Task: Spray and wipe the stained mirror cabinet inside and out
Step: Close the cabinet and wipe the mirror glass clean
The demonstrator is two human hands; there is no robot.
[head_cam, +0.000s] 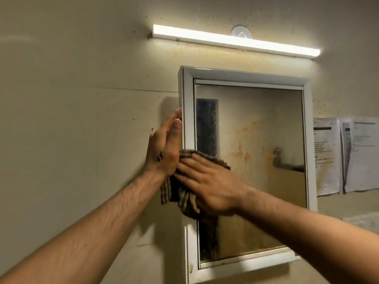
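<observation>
Stained white-framed mirror cabinet (246,78), shut

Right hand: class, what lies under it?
A striped cloth, pressed against the mirror cabinet at its left edge. Whatever lies beneath the cloth is covered, so stains there cannot be seen.

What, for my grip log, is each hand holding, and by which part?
Neither grips anything. The right hand presses the striped cloth flat against the mirror cabinet; the left hand rests straight-fingered on its left edge.
</observation>
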